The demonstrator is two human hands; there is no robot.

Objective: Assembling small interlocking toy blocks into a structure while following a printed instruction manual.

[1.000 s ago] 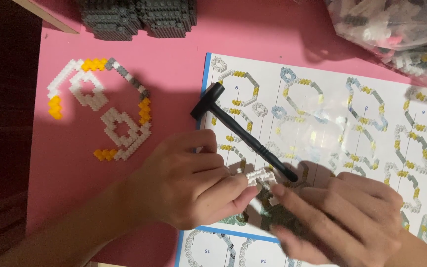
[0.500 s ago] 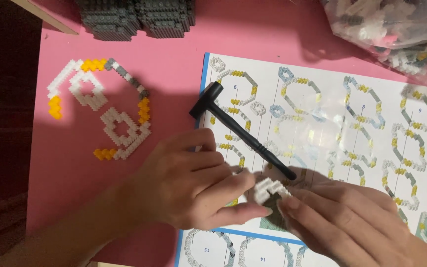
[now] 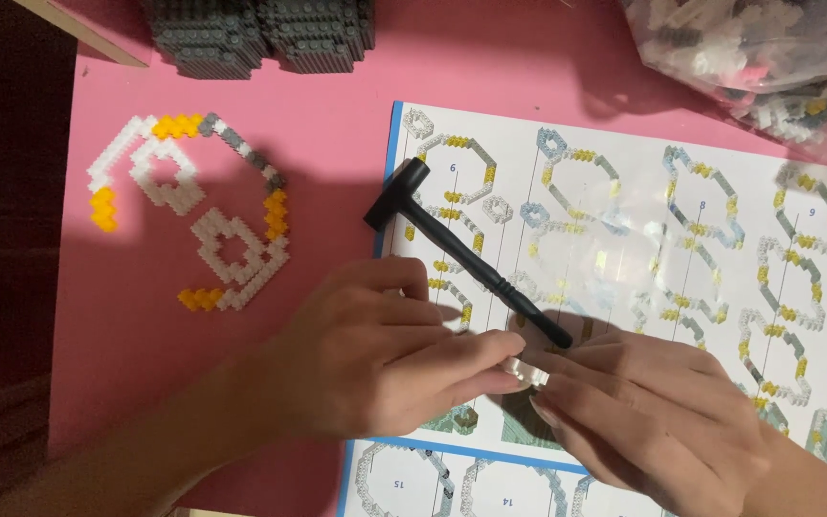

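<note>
Left hand [image 3: 385, 359]: fingers curled, thumb and forefinger tips narrowed onto a small white block piece [image 3: 525, 370], which sits pinched between the fingertips of both hands.

Right hand [image 3: 658, 412]: fingers narrowed, tips meeting the same white piece from the other side; most of the piece is hidden by the fingers, so its shape cannot be told.

Instruction sheet [image 3: 624, 239]: white paper with a blue border, printed with rows of ring-shaped building steps; lies under both hands and reaches well beyond the fingertips.

Small black hammer [image 3: 466, 254]: lies slantwise on the sheet, handle end just above the meeting fingertips, head farther off at the sheet's left edge.

Flat block figure [image 3: 193, 215]: white, grey and yellow pieces in loops, on the pink tabletop [image 3: 318, 134], well apart from the left hand's knuckles.

Dark grey block stacks [image 3: 260, 33]: far beyond the fingers, at the table's far edge.

Clear bag of loose pieces [image 3: 768, 57]: far beyond the right hand.
</note>
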